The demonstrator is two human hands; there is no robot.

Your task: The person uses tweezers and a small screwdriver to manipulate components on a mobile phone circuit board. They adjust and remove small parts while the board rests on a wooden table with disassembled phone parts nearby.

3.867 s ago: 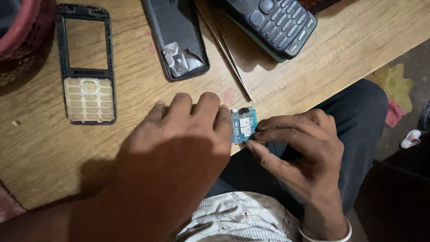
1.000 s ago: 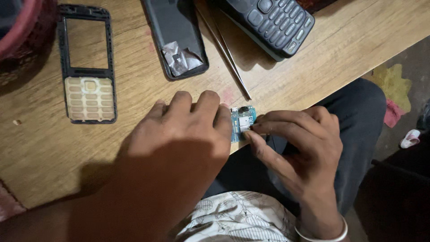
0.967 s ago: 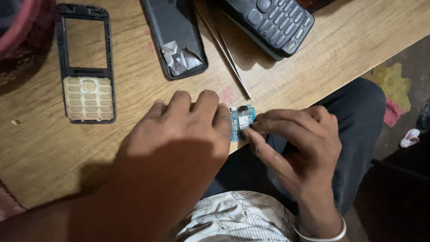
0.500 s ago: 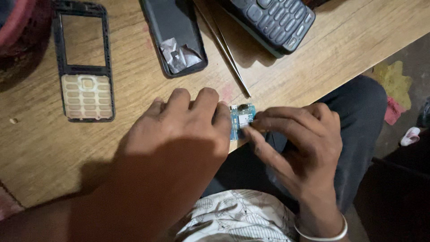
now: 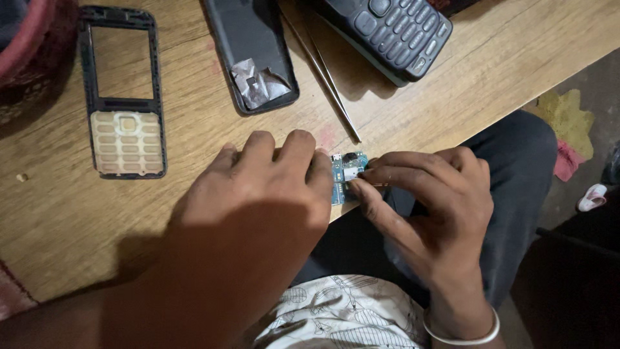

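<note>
Nothing on the bench has really shifted since the earlier views; only your head has drifted slightly, and both hands remain at the table edge. Your left hand lies curled, knuckles up, pinning the small blue circuit board against the wooden table; most of the board is hidden under those fingers. Your right hand pinches narrowly at the board's exposed end, though whether it holds a thin tool there I cannot tell. Teardown looks complete: beyond your left knuckles lie the keypad frame, the back cover and the tweezers. Board work looks unfinished and reassembly remains.
</note>
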